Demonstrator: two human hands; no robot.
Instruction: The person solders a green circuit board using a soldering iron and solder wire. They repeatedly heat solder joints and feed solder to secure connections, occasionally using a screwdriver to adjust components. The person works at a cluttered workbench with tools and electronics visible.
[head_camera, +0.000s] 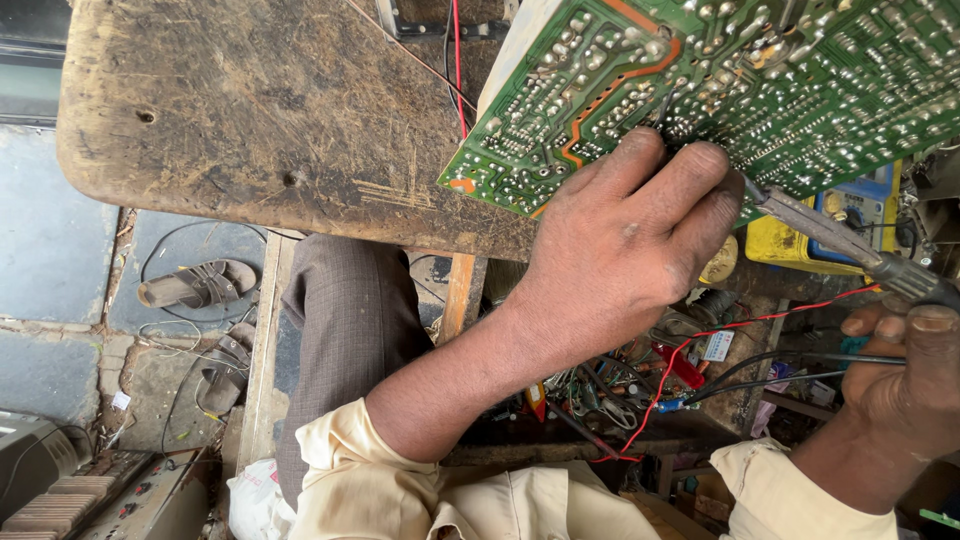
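Left hand (625, 240) grips the circuit board (740, 80) edge; right hand (900, 380) seemingly clasps a soldering iron (840, 240).

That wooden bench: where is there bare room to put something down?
The bench is bare left of the circuit board, out to its rounded edge. It is crowded under the board and between the left hand and right hand: wires, a yellow meter.

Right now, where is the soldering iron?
The soldering iron is at the right of the head view, held by the right hand, its tip under the green circuit board beside the left hand.
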